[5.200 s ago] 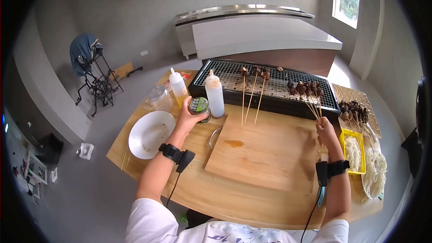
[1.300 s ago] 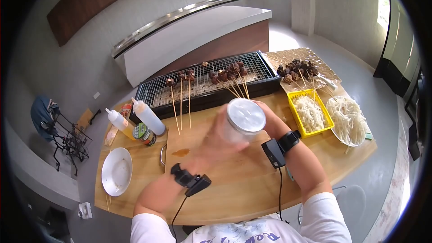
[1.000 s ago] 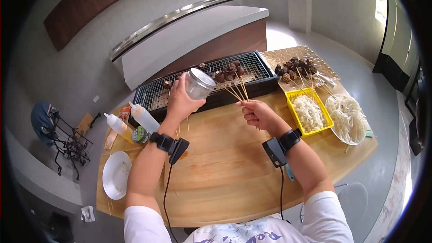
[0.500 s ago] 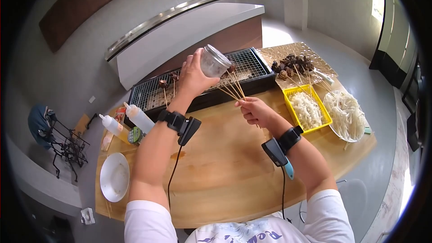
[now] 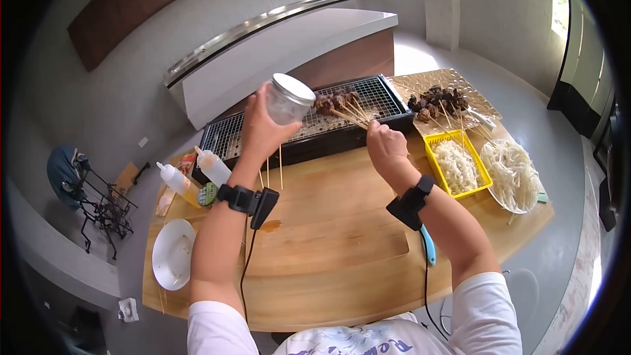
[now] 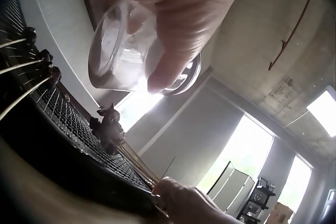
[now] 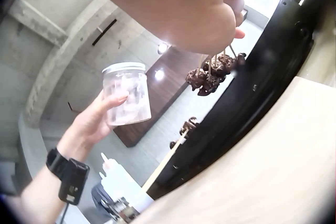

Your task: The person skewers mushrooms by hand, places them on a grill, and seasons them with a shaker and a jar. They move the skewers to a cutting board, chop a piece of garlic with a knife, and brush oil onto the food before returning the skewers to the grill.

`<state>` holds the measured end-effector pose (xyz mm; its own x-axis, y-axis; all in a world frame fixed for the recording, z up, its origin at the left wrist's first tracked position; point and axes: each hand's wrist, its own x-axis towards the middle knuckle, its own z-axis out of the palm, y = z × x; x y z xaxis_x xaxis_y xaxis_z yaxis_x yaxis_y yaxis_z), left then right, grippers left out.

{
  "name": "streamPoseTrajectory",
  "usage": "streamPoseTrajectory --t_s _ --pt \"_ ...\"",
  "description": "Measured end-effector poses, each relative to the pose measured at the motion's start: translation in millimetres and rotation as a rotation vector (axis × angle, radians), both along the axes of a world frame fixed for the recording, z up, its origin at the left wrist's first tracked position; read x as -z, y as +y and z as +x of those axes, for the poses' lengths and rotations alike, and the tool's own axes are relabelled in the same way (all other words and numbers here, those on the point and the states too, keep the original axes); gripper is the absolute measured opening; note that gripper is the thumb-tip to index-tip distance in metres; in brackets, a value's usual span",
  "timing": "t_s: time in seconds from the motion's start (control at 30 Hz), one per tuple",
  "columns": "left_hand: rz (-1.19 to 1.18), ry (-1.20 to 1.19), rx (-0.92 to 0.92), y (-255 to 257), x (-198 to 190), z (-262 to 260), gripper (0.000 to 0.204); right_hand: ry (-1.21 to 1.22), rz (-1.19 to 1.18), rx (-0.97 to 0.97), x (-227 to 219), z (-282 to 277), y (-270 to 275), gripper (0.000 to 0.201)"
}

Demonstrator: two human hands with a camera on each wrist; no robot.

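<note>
My left hand (image 5: 263,125) grips a clear shaker jar (image 5: 286,104) with a pale lid, raised above the grill (image 5: 315,148). Holes show in the lid (image 6: 181,79) in the left wrist view. My right hand (image 5: 388,146) pinches a bunch of skewers (image 5: 351,115) by their stick ends. Their dark meat pieces (image 7: 210,74) hang together over the grill, just right of the jar in the head view. Other skewers (image 5: 280,167) lie across the grill on the left, their meat hidden behind my left hand in the head view.
Two squeeze bottles (image 5: 211,165) and a green-topped jar (image 5: 208,194) stand at left, near a white bowl (image 5: 158,255). A cutting board (image 5: 335,213) lies in front. Rightward are a yellow basket (image 5: 483,184), a plate of white strands (image 5: 513,174) and a foil sheet (image 5: 430,79) with dark skewers.
My left hand let go of the green-topped jar and took up the shaker jar, which was tipped over the skewers and is now more upright. My right hand has moved the skewers slightly right.
</note>
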<state>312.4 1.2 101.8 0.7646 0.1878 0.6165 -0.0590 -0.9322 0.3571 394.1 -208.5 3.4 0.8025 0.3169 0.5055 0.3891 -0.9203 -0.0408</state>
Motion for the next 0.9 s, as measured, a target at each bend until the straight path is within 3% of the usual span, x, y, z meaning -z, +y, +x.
streamPoseTrajectory --t_s 0.13,0.23,0.33,0.47,0.53,0.67,0.73,0.83,0.9 --pt "0.033 0.165 0.065 1.3 23.7 12.6 0.095 -0.13 -0.123 0.042 23.0 0.0 5.3 0.01" --pt "-0.001 -0.025 0.049 -2.5 6.5 19.4 0.092 -0.168 -0.136 0.069 28.9 -3.1 5.1 0.005" --pt "0.08 0.183 0.017 -11.9 10.4 32.6 0.094 -0.224 -0.141 0.068 33.0 -1.0 5.9 0.005" --pt "0.069 0.056 0.055 -24.8 -1.9 48.3 0.097 -0.224 -0.175 0.08 28.2 -8.9 4.4 0.005" --pt "0.097 0.218 0.01 -32.2 4.8 57.3 0.098 -0.213 -0.176 0.031 25.3 -9.7 2.8 0.004" --pt "-0.202 -0.048 0.184 -19.2 -9.1 51.3 0.1 0.067 -0.075 -0.054 1.0 -12.6 -9.2 0.004" --pt "-0.283 -0.092 0.138 -6.7 -22.6 26.8 0.1 0.146 -0.056 -0.108 -4.0 -12.2 -15.8 0.008" --pt "-0.663 -0.258 0.403 15.3 -33.1 -16.4 0.09 0.256 0.099 -0.168 -2.6 -4.3 -21.1 0.009" --pt "-0.638 -0.366 0.475 41.7 -35.1 -56.0 0.086 0.32 0.207 -0.212 -5.7 -1.8 -24.7 0.008"
